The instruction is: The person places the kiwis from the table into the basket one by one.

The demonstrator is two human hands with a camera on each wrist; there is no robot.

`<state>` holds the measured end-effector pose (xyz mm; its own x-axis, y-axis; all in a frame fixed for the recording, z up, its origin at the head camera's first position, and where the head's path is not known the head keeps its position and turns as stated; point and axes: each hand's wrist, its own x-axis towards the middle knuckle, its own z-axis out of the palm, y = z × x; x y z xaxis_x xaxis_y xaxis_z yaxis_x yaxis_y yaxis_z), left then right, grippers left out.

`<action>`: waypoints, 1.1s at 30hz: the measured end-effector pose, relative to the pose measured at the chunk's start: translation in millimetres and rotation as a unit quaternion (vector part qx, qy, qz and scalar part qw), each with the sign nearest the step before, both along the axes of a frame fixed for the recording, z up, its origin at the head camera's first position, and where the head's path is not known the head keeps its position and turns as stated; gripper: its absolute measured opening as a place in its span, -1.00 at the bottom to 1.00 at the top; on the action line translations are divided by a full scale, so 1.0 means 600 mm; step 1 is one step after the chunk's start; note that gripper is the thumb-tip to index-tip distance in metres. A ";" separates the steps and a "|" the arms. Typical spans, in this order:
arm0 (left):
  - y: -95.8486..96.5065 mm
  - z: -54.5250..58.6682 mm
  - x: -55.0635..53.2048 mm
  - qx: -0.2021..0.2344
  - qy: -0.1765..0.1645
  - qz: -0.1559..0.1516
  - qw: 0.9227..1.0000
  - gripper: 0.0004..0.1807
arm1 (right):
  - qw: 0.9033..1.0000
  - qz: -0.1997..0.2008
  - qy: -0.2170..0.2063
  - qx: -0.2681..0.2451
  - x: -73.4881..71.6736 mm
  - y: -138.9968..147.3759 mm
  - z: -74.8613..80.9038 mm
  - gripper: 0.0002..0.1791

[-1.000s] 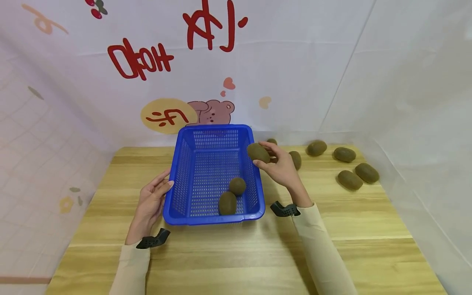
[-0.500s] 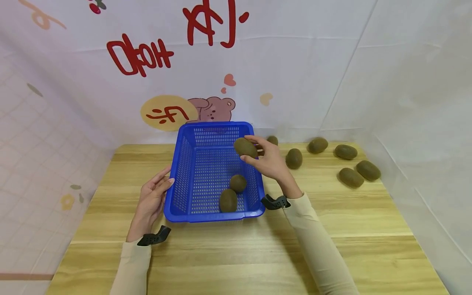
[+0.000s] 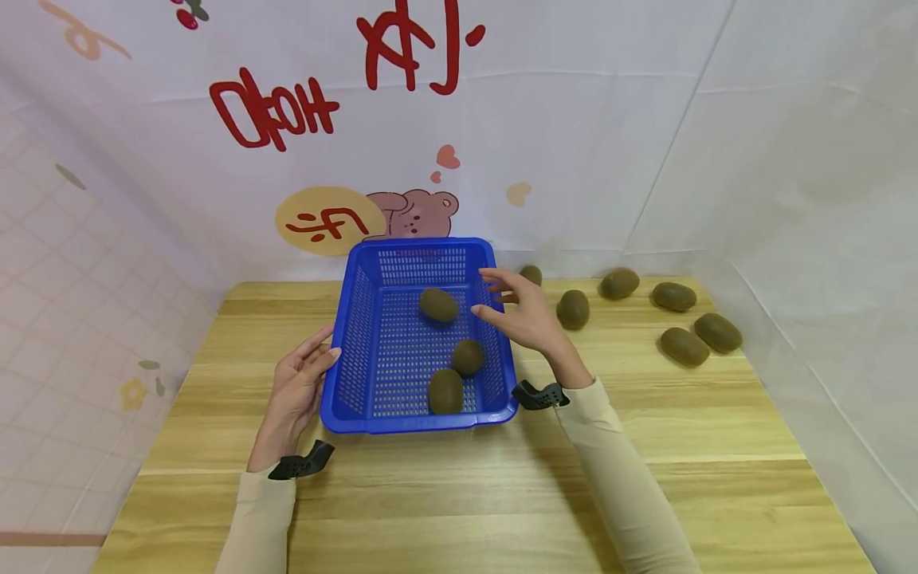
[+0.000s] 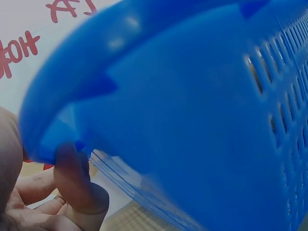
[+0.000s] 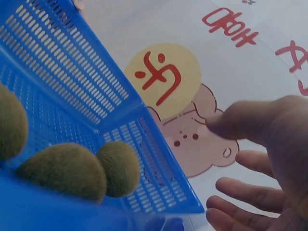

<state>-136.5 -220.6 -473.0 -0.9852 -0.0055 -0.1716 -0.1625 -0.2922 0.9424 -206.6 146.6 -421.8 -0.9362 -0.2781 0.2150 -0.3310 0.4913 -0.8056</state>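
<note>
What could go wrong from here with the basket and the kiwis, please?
The left hand holds the blue basket by one side while the right hand holds nothing, so a slip might jolt it. The far kiwi inside could roll into the two nearer kiwis. On the table, the rightmost kiwi lies near the edge and might roll if nudged.

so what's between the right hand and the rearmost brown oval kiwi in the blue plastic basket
In the head view, just bare basket lies between the hand and kiwi.
</note>
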 end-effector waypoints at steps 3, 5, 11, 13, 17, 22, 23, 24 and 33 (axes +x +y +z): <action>0.000 0.001 0.000 0.005 0.000 -0.002 1.000 -0.30 | 1.000 -0.002 0.009 0.007 0.000 0.011 -0.002 -0.28; -0.001 0.000 0.001 0.007 -0.001 -0.003 1.000 -0.29 | 1.000 -0.004 0.019 0.017 0.000 0.018 -0.002 -0.26; -0.001 -0.001 0.001 0.008 0.004 -0.005 1.000 -0.30 | 0.997 -0.027 0.046 0.057 -0.005 0.042 -0.014 -0.18; -0.001 -0.001 0.001 0.009 0.005 -0.005 1.000 -0.29 | 0.996 -0.035 0.051 0.063 -0.008 0.050 -0.021 -0.17; -0.001 -0.001 0.001 0.009 0.003 -0.005 1.000 -0.29 | 0.995 -0.051 0.055 0.062 -0.009 0.062 -0.030 -0.14; 0.000 0.001 0.001 0.003 0.002 -0.005 1.000 -0.29 | 0.993 -0.077 0.054 0.068 -0.010 0.078 -0.039 -0.10; -0.001 0.001 0.001 0.002 0.002 -0.006 1.000 -0.29 | 0.993 -0.081 0.054 0.068 -0.011 0.082 -0.042 -0.09; -0.001 0.001 0.001 0.001 0.003 -0.005 1.000 -0.29 | 0.992 -0.086 0.054 0.070 -0.012 0.086 -0.044 -0.09; -0.001 -0.002 0.001 0.000 -0.006 -0.009 1.000 -0.29 | 0.992 -0.114 0.033 0.050 -0.015 0.126 -0.067 -0.01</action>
